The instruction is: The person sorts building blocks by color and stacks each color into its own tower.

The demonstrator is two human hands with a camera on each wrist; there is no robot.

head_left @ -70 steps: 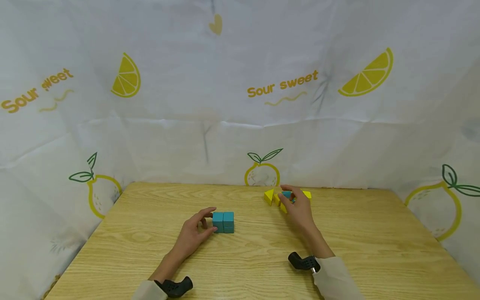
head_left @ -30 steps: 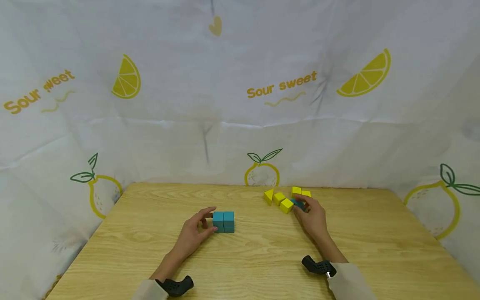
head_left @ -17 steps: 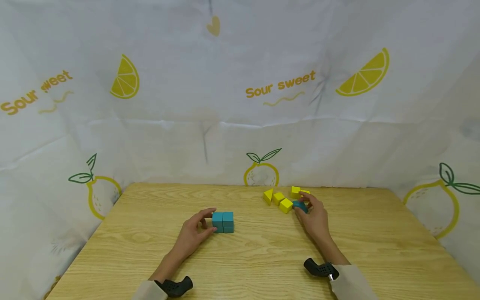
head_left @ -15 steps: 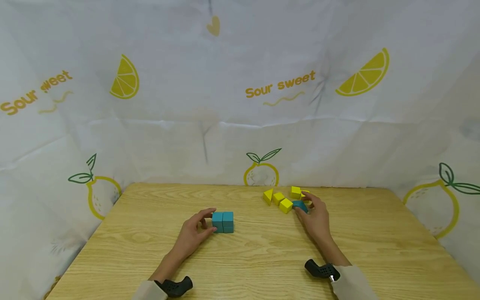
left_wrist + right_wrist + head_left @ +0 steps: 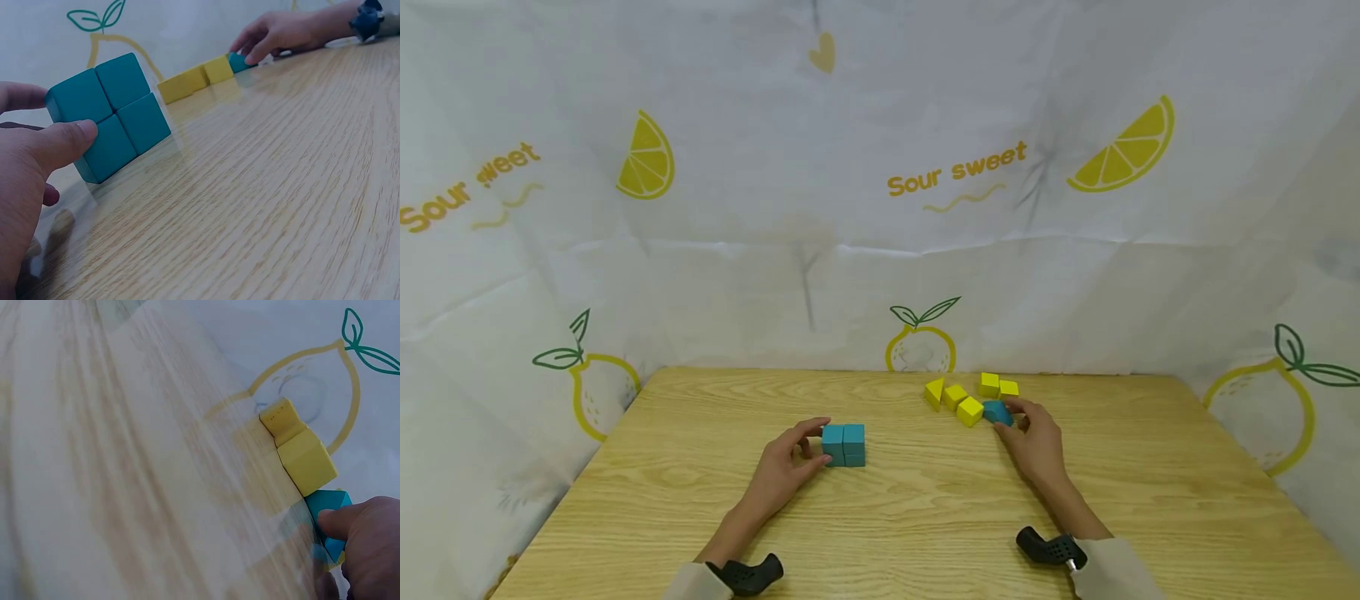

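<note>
Left hand [image 5: 779, 467] and right hand [image 5: 1036, 437] extend forward (the right farther), fingers [image 5: 22, 97] bent, pinching.

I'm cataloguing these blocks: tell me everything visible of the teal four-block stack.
The teal four-block stack shows squarish front faces, two above two, parted by dark seams. Its surfaces look smooth and matte, perhaps painted wood. It stands upright on the wood-grain tabletop, left of the yellow blocks; the left hand grips its left side, thumb on the front.

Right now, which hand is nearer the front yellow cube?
Right. The right hand is just right of the yellow cube, its grip on the blue block between them; the left hand is farther off to the left, holding the blue cubes.
</note>
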